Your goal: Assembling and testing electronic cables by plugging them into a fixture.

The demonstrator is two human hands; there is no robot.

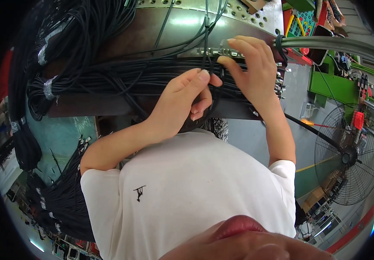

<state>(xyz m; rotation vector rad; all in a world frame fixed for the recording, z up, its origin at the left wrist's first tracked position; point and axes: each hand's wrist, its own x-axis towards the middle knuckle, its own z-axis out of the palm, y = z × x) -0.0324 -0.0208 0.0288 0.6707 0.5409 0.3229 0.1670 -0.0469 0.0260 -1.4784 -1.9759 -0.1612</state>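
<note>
My left hand (pixel 179 99) is closed, thumb and index finger pinching a thin black cable (pixel 206 43) that runs up toward the far side of the bench. Beside it my right hand (pixel 257 73) is raised with thumb and fingers apart. A small pale piece (pixel 224 43) shows close to the right index fingertip; whether it touches the finger I cannot tell. Beneath both hands a thick bundle of black cables (pixel 130 78) lies across the dark bench (pixel 78 106). A row of small metal connectors (pixel 234 53) sits just beyond the bundle, partly hidden by my right hand.
Coiled black cables tied with silvery wrap (pixel 48 88) crowd the left side. A perforated metal plate (pixel 239 14) lies at the far edge. On the right are a grey curved rail (pixel 330 42), a green machine part (pixel 332 88) and a caged fan (pixel 347 173).
</note>
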